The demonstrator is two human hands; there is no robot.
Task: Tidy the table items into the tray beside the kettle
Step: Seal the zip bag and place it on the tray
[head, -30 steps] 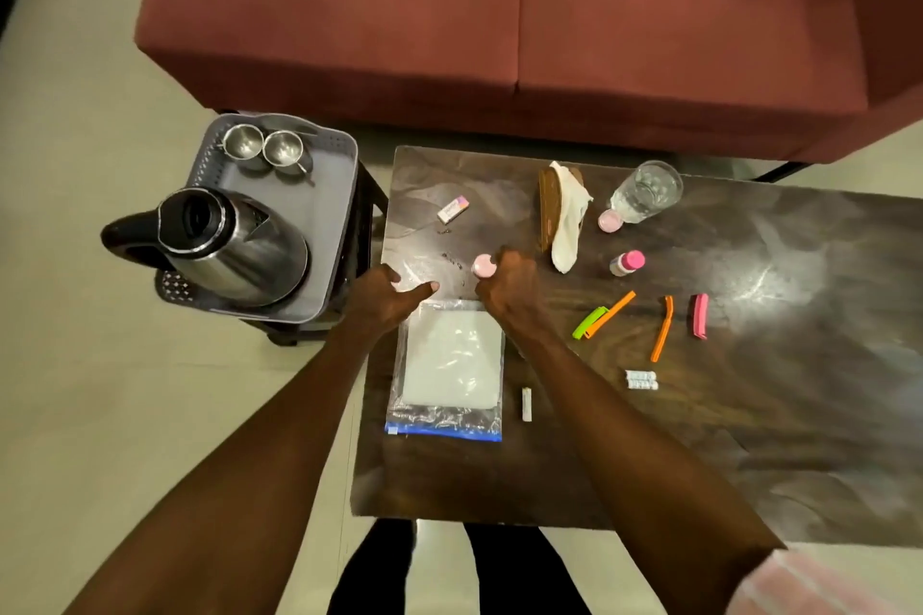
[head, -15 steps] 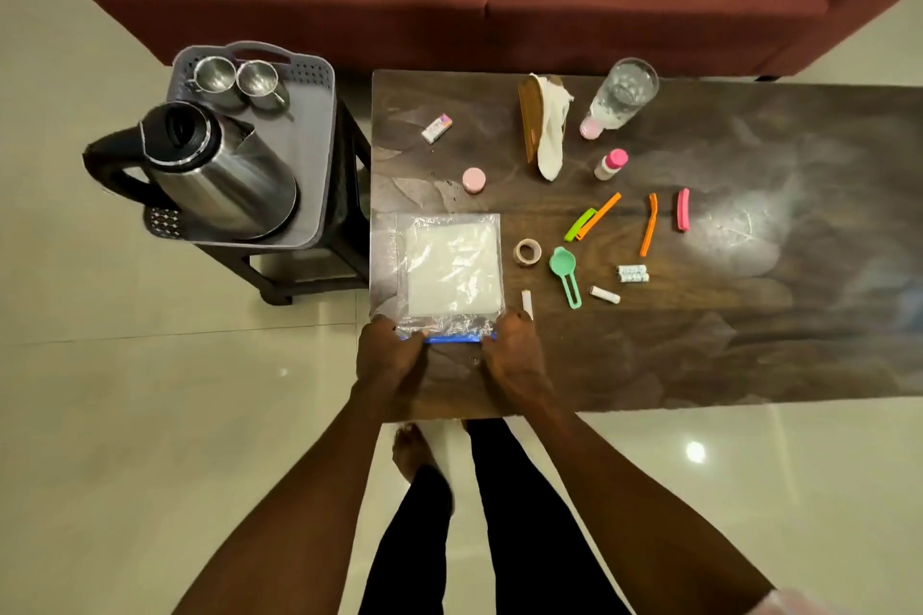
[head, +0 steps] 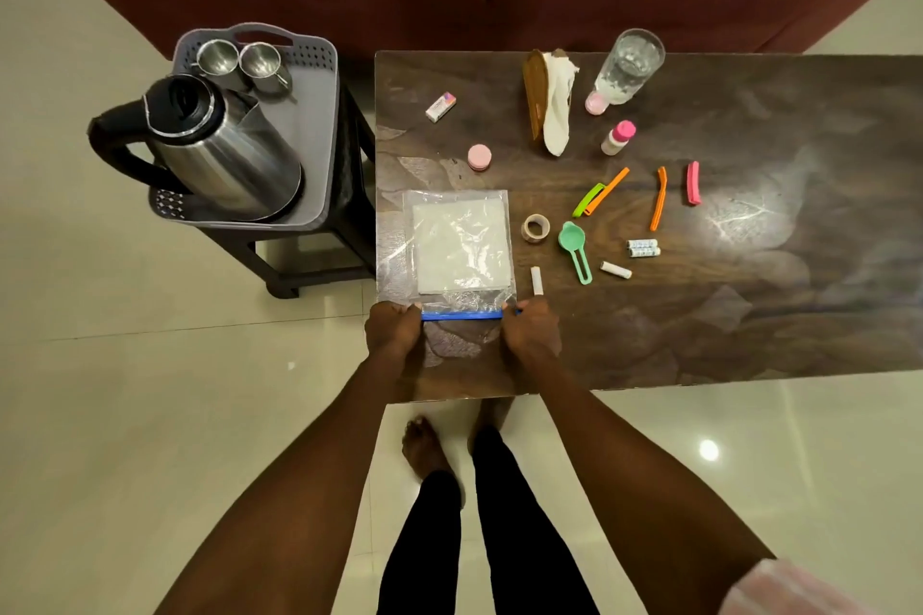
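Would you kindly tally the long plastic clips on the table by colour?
Orange clips: 2
Green clip: 1
Pink clip: 1
Total: 4

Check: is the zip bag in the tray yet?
No, the zip bag lies flat on the table, both hands at its blue edge.
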